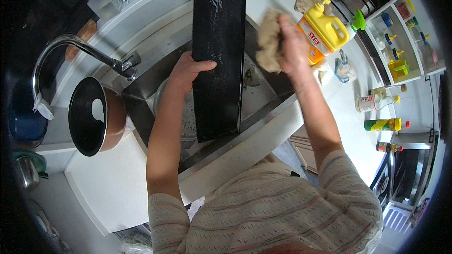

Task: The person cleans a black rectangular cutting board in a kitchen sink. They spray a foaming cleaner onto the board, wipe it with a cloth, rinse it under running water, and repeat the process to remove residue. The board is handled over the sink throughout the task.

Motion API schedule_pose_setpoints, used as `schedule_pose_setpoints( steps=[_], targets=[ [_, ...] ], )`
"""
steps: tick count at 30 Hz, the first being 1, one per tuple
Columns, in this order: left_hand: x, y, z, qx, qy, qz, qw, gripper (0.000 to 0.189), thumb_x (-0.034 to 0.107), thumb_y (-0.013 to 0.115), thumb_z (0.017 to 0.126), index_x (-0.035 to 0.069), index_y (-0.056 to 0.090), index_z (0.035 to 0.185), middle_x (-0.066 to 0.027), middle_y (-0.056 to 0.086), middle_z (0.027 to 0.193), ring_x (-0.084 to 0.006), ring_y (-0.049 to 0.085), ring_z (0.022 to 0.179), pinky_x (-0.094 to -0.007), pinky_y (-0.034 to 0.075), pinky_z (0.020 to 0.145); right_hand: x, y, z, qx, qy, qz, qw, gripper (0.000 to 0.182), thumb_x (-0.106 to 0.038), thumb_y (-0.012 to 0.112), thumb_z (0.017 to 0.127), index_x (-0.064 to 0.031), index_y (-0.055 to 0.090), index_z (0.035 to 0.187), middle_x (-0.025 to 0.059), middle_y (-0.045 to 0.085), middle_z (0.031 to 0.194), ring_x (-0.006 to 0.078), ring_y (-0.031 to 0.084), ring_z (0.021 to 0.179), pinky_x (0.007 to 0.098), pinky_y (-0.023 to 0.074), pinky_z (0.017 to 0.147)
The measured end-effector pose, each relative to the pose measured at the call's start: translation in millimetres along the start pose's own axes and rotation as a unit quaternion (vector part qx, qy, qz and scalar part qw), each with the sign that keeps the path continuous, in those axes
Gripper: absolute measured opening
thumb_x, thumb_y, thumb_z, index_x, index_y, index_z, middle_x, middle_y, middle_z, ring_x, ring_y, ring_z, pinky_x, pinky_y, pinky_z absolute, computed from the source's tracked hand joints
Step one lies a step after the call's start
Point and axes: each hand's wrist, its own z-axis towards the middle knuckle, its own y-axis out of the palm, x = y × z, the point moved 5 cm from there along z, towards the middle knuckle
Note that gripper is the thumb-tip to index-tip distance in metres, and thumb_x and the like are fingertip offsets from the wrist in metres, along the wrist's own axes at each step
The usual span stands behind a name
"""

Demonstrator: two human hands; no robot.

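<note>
A long black panel (219,88) with whitish foam streaks stands over the sink, its lower end by the front rim. My left hand (189,72) grips its left edge, the thumb lying across the face. To the right of the panel, apart from it, my right hand (293,44) holds a crumpled tan cloth (270,40); both are blurred. Under the panel, partly hidden, a round basin (188,123) with sudsy water sits in the steel sink (139,107). A yellow pump jug of detergent (323,30) stands just beyond my right hand.
A chrome faucet (86,44) arches at the left above a dark-lined pot (114,116). A clear pump bottle (106,1) stands on the back ledge. Several bottles (383,124) line the right counter, below a white shelf rack (395,42). A knotted plastic bag (345,68) lies near the jug.
</note>
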Motion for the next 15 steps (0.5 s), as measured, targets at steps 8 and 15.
schedule_pose_setpoints(
  steps=[8,15],
  targets=[
    [7.7,9.3,-10.1,-0.03,0.018,-0.003,0.999,0.05,0.0,0.072,0.058,-0.002,0.055,0.105,-0.0091,0.064,0.085,-0.0179,0.063,0.073,-0.0301,0.05,0.069,27.2,101.7,13.2,-0.142,-0.371,-0.64,0.658,0.038,-0.016,0.048,0.083,-0.007,0.048,0.12,0.0157,0.06,0.094,0.0354,0.054,0.097,0.0479,0.0399,0.084],
    [10.9,5.8,-17.6,0.018,0.116,-0.082,0.99,0.045,-0.003,0.072,0.055,-0.002,0.058,0.098,-0.0106,0.064,0.086,-0.0201,0.063,0.075,-0.032,0.051,0.072,54.2,114.8,-25.7,-0.232,-0.521,-0.551,0.609,0.026,-0.011,0.054,0.075,-0.0092,0.059,0.1,0.0113,0.053,0.116,0.0243,0.041,0.119,0.0473,0.0329,0.094]
  ],
)
